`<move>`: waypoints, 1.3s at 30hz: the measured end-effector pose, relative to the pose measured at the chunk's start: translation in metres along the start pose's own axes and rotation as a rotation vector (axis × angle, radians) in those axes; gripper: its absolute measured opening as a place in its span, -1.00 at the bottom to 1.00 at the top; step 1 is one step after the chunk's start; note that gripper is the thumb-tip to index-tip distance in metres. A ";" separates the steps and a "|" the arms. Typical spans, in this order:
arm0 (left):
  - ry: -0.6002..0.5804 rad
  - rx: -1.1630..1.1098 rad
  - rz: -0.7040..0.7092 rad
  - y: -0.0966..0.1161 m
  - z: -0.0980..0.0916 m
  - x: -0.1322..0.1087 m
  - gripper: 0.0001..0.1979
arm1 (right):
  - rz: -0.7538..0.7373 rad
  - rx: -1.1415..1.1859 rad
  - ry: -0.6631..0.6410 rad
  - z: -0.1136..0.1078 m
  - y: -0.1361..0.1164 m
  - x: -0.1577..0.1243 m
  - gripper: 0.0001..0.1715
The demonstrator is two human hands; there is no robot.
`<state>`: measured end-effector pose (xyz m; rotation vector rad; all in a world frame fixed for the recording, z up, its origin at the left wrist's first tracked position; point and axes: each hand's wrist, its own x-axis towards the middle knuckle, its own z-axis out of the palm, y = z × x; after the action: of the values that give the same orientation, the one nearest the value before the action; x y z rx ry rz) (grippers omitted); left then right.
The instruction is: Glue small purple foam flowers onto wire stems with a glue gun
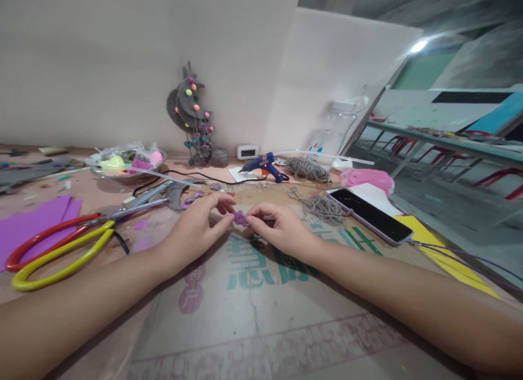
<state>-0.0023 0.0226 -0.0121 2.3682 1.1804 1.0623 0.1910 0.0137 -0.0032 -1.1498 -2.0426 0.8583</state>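
Observation:
Both of my hands meet at the middle of a cardboard sheet (261,309) on the table. A small purple felt piece (240,218) sits between them. My left hand (200,222) pinches its left side with fingertips pressed together. My right hand (278,227) pinches its right side, fingers curled. Both forearms rest on the cardboard.
Two large scissors, red-handled (44,239) and yellow-handled (61,259), lie at left by purple felt sheets (32,222). A blue glue gun (265,165), grey cord (322,206), a phone (373,215), a pink roll (368,178), a bowl of pompoms (128,161) and a grey felt ornament (192,116) stand behind.

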 end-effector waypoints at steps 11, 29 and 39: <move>-0.005 0.087 0.132 -0.003 -0.002 -0.004 -0.85 | -0.023 -0.047 -0.014 -0.001 0.000 0.000 -0.73; 0.088 0.192 0.399 -0.014 -0.001 -0.001 -0.79 | -0.092 -0.158 0.094 -0.001 -0.001 -0.001 -0.76; 0.051 0.145 0.344 -0.012 -0.002 -0.001 -0.84 | -0.111 -0.170 0.097 -0.001 -0.001 -0.001 -0.77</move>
<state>-0.0110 0.0297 -0.0176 2.7432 0.9114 1.1811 0.1919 0.0129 -0.0023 -1.1322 -2.1085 0.5728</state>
